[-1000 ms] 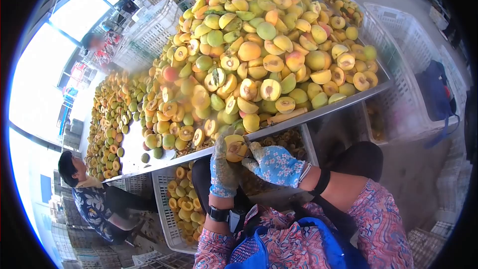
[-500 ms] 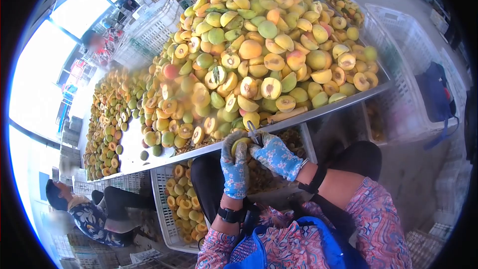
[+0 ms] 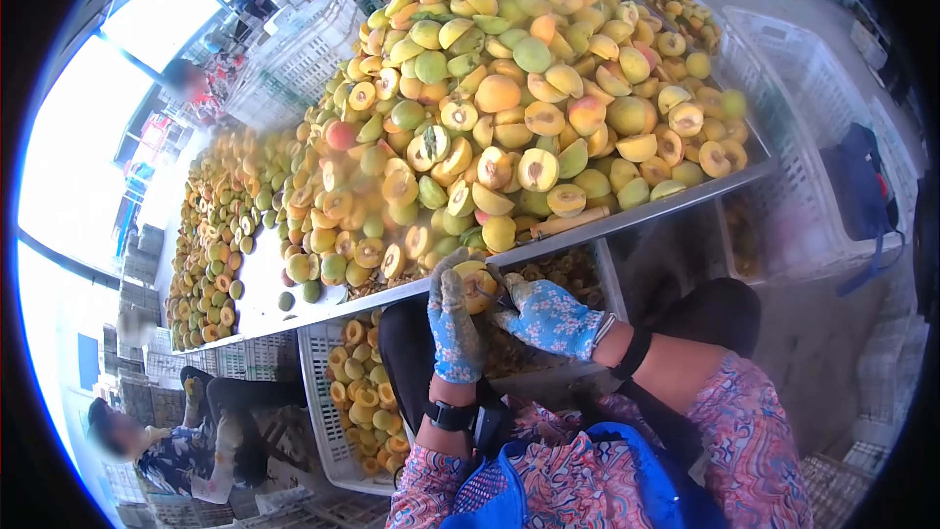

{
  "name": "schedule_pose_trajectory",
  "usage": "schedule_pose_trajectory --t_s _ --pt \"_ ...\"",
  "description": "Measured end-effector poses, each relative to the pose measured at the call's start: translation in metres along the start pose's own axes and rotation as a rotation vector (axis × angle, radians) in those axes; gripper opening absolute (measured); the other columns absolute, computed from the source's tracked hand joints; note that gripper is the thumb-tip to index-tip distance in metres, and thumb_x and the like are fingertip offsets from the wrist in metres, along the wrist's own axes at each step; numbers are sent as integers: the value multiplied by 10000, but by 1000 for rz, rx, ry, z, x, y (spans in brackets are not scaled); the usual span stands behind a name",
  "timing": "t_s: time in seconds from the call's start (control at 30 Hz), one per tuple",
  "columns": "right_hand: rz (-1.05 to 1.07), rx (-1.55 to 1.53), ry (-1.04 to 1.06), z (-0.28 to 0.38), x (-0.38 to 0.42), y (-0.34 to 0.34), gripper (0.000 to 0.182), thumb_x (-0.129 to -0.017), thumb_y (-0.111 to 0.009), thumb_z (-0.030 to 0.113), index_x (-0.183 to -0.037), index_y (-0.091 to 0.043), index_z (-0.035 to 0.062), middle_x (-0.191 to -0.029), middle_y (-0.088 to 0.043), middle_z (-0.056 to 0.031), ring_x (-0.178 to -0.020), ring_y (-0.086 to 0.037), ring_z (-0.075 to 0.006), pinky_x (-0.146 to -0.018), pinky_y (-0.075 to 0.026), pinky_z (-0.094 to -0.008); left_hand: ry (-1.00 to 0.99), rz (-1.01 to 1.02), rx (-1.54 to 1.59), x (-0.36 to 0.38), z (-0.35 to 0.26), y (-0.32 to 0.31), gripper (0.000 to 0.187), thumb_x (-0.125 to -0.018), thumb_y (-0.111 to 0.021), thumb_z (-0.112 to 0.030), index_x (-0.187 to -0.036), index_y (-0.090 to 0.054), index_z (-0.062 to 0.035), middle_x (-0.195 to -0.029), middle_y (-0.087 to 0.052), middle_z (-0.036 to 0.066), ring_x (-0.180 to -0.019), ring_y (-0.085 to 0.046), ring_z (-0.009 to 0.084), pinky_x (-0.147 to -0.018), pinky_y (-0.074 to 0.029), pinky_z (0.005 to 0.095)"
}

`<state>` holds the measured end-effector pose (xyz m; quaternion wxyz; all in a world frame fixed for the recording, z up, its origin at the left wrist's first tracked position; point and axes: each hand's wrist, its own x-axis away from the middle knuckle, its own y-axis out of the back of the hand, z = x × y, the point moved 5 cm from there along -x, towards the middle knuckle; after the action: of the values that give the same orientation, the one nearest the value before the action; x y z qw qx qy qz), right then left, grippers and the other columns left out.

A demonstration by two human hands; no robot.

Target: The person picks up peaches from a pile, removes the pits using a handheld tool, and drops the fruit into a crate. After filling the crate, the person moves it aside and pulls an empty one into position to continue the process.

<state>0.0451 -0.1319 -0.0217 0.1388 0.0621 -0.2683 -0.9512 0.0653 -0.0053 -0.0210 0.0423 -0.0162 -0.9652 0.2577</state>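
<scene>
Two-handed work on a single peach half [image 3: 477,291], held just below the front rim of a metal-edged table [image 3: 636,215], above the lap. The left hand [image 3: 453,318], in a soiled floral glove, is clamped on the fruit from the side; the right hand [image 3: 551,318], similarly gloved, seems closed on a slim tool [image 3: 502,286], mostly hidden, beside the fruit. The step in hand is judged to be tool work on the cut fruit; the next move calls for a steady left grip and a controlled right wrist. Whether the tool touches the flesh cannot be told. Beyond the rim rises a large pile of peaches [image 3: 509,118], many halved. Below lie a bin [image 3: 609,279] of brownish scraps [image 3: 568,276] and, to the left, a plastic crate [image 3: 318,411] of further halves. A white crate [image 3: 783,152] bearing a dark blue bag [image 3: 862,181] stands at right; a co-worker [image 3: 181,460] sits at left. The rim, just beyond the fingers, limits forward movement.
</scene>
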Motion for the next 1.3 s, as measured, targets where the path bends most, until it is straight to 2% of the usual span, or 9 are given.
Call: schedule_pose_trajectory --t_s 0.2,0.33,0.5,0.6,0.73,0.77,1.1,1.17,1.3 --pt "13 166 -40 7 2 1 410 -861 -565 346 -1056 -561 -14 -839 -653 -229 -814 -633 -400 -720 -502 -498 -79 -14 -143 2 -1 1 384 -980 -502 -310 -1240 -489 -28 -1146 -578 127 -1013 -599 247 -900 -513 376" --pt "-111 -136 95 -10 -3 -26 319 -851 -560 256 -920 -617 -49 -811 -629 -282 -797 -614 -441 -733 -493 -492 -137 -37 -223 0 8 4 315 -1002 -459 -251 -1244 -501 -54 -1112 -585 119 -909 -603 194 -758 -542 316" --pt "28 -250 100 -17 -12 -45 179 -809 -579 162 -810 -650 -2 -780 -635 -215 -712 -609 -387 -616 -472 -447 -84 -161 -270 -2 15 28 449 -960 -542 -262 -1332 -426 -38 -1247 -536 145 -1067 -556 234 -930 -478 339" --pt "194 -638 -159 13 3 -21 232 -813 -566 167 -876 -643 -43 -753 -647 -199 -719 -636 -325 -659 -491 -430 -146 -92 -533 31 -25 -32 332 -992 -457 -242 -1209 -521 1 -1004 -588 105 -874 -567 198 -798 -483 329" --pt "349 -787 -193 23 17 -13 223 -848 -555 216 -864 -625 5 -693 -590 -134 -643 -589 -267 -591 -458 -384 -511 221 -1019 36 -43 -48 367 -957 -478 -181 -1261 -481 23 -1094 -584 183 -920 -582 280 -819 -499 383" --pt "383 -815 -199 24 18 -13 222 -857 -552 228 -861 -621 17 -678 -576 -118 -624 -577 -253 -574 -450 -373 -416 131 -770 8 -18 28 404 -952 -500 -240 -1257 -489 24 -1124 -579 177 -973 -578 274 -860 -497 396" --pt "609 -961 -236 33 30 -10 243 -936 -527 337 -834 -582 124 -542 -450 29 -452 -469 -122 -421 -375 -270 -355 52 -661 36 -41 -41 451 -923 -559 -314 -1220 -535 26 -1077 -606 174 -974 -585 260 -833 -508 380" --pt "829 -1266 -278 35 30 -23 291 -951 -495 306 -694 -444 181 -516 -309 53 -409 -332 -93 -416 -316 -255 -333 42 -651 37 -38 -41 446 -923 -558 -311 -1216 -538 25 -1075 -608 176 -971 -587 263 -832 -508 381" --pt "871 -1396 -316 50 40 -8 292 -964 -455 254 -681 -419 188 -510 -268 61 -402 -312 -88 -408 -293 -253 -295 26 -628 38 -35 -41 436 -923 -555 -307 -1207 -544 24 -1072 -612 178 -966 -590 267 -831 -508 382"
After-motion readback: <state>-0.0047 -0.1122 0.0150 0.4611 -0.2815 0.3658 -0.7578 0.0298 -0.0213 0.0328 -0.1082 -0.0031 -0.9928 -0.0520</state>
